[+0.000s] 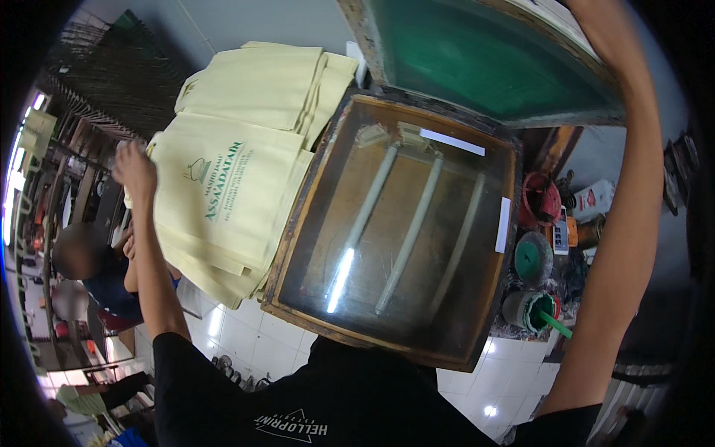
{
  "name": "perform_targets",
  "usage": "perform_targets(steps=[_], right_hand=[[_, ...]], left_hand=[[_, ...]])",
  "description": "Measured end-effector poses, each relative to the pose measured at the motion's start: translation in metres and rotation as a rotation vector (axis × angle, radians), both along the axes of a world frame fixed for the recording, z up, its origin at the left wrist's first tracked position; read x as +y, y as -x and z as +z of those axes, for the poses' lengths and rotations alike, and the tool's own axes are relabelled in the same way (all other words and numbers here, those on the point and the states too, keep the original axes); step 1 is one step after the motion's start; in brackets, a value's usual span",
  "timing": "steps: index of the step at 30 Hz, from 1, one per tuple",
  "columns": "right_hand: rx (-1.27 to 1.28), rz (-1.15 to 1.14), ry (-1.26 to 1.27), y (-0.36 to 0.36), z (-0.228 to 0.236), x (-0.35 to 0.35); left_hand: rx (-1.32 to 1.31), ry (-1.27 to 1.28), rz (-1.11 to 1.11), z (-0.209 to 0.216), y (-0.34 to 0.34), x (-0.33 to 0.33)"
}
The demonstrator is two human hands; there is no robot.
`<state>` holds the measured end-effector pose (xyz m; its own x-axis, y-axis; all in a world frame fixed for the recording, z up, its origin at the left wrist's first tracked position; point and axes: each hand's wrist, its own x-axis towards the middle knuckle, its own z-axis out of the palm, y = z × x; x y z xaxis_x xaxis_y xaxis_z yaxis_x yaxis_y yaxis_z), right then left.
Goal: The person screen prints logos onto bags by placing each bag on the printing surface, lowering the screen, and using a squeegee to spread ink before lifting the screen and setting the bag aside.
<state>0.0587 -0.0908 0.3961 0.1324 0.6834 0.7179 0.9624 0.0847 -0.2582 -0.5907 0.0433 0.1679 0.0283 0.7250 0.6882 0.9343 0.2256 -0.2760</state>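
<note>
My left hand [136, 171] is at the far left, its fingers closed at the edge of a cream cloth bag [261, 212] with a green print. That bag lies on a pile of similar bags [257, 82]. My right hand [596, 15] reaches to the upper edge of a green silk screen frame [477, 63], which is tilted up at the back; part of this hand is cut off by the picture's top. Between my arms stands a wooden-framed glass-topped table [406, 223] with tubes under the glass and white strips [453, 141] on it.
To the right are a tub of green ink [532, 261], a pot [521, 313] with a green stick [555, 325], a red bucket [539, 200] and a phone [560, 231]. Another person [112, 287] sits at the left, beside racks [112, 71].
</note>
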Motion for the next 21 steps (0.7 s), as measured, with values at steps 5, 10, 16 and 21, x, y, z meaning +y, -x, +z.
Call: perform_targets(steps=[5, 10, 16, 21], right_hand=[[-0.189, 0.081, -0.128, 0.006, -0.012, -0.003], [-0.176, 0.050, -0.074, 0.004, -0.004, -0.005], [-0.185, 0.040, -0.140, 0.000, -0.009, 0.000], [-0.083, -0.077, 0.053, 0.000, 0.010, 0.003]], left_hand=[[-0.330, 0.409, -0.517, -0.078, -0.126, -0.026], [-0.287, 0.829, -0.786, -0.098, -0.223, -0.025], [0.007, 0.984, -0.668, -0.100, -0.261, 0.019], [-0.064, 1.168, -0.652, -0.056, -0.252, 0.028]])
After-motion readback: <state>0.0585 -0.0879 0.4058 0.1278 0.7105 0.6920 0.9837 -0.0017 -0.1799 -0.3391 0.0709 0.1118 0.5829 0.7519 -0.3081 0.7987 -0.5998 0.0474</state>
